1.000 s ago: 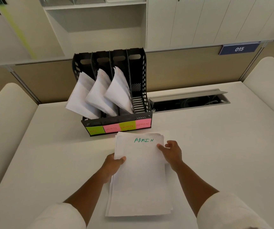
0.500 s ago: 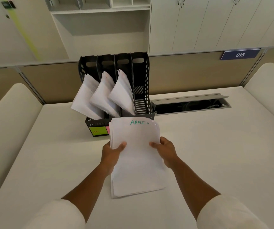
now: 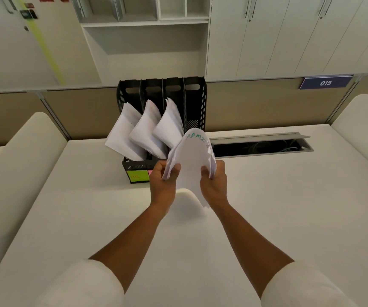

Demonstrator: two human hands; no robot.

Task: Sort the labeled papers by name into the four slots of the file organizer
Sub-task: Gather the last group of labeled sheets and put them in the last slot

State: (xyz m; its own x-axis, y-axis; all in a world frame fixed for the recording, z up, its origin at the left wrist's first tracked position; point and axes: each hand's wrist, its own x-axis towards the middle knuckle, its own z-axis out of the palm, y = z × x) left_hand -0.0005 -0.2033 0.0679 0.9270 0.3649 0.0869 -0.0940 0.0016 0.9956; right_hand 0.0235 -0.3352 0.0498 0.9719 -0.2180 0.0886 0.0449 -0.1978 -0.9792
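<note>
Hands: while we lift the stack (image 3: pixel 189 160) before the organizer (image 3: pixel 195 103), our left hand (image 3: pixel 163 185) and right hand (image 3: pixel 215 185) grip its sides.
Hidden: stack covers most labels (image 3: pixel 137 176); its "ADMI" heading curls away.

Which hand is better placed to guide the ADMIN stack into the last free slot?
Probably the right hand: it grips the ADMIN stack on the side nearest the empty rightmost slot. The left hand holds the opposite edge.
</note>
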